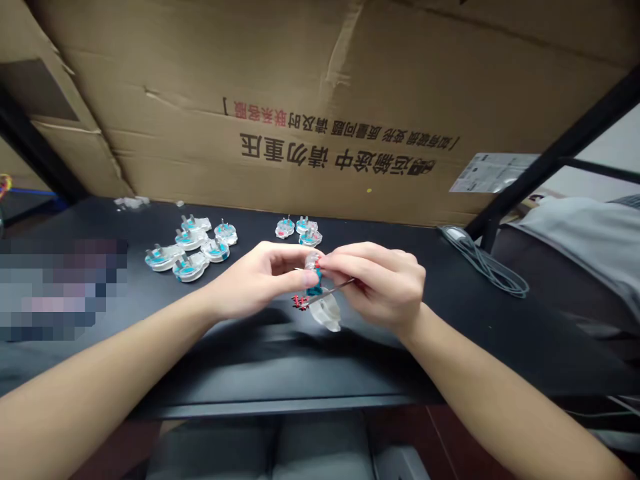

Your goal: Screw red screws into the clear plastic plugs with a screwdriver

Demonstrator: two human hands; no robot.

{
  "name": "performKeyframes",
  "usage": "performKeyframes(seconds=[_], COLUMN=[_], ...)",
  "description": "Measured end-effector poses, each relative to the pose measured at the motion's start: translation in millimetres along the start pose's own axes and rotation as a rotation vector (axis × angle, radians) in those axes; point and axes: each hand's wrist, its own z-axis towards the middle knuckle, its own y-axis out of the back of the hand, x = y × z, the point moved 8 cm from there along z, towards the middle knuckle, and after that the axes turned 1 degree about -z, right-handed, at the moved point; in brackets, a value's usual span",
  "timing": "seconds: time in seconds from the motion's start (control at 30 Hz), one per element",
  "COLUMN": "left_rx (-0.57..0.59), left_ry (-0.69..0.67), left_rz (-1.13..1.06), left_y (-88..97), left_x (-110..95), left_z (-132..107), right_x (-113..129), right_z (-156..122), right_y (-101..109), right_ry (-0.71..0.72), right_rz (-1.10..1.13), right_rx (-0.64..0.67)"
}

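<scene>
My left hand [257,280] is closed, pinching a small plug body [314,283] of clear and blue plastic between thumb and fingers. Against its upper end my right hand [383,280] presses its fingertips, where a small red piece [319,264] shows. The same right hand holds a thin metal tool [335,289], slanting down to the left; its exact kind is unclear. Several tiny red and black parts [300,303] appear by the tool's lower end. Just below the plug body is a clear plastic shell [326,311]. My fingers partly hide the plug body.
Several clear and blue plugs, pins up, sit at left on the black table [260,387], one being a plug [191,265]. A smaller group includes a plug [285,228] near the cardboard wall [200,160]. A coiled grey cable [493,270] lies right. Small clear pieces [131,203] are back left.
</scene>
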Motion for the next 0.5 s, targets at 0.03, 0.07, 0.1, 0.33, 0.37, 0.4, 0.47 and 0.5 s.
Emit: performKeyframes(seconds=[0.03,0.07,0.1,0.33,0.37,0.4,0.47,0.5], left_rx=[0.001,0.004,0.008,-0.069,-0.085,-0.096,-0.106,-0.105], left_ry=[-0.001,-0.001,-0.005,-0.061,-0.072,-0.080,-0.087,-0.085], left_rz=[0.003,0.006,0.010,0.029,0.014,-0.003,-0.032,-0.044], left_y=[-0.5,-1.1,-1.8,0.4,0.8,0.7,-0.1,-0.9], left_x=[-1,-2,-3,-9,-10,-11,-11,-11], left_z=[0,0,0,-2,-2,-2,-3,-3], right_x=[-1,-2,-3,-10,-11,-11,-11,-10], right_z=[-1,-1,-2,-1,-1,0,0,0], right_y=[1,1,1,3,3,3,1,1], right_ry=[-0.015,-0.033,-0.050,-0.237,-0.269,-0.296,-0.333,-0.339], right_rz=[0.012,0.023,0.030,0.115,0.138,0.158,0.188,0.199], right_rx=[-0.008,-0.014,-0.023,-0.066,-0.068,-0.066,-0.064,-0.063])
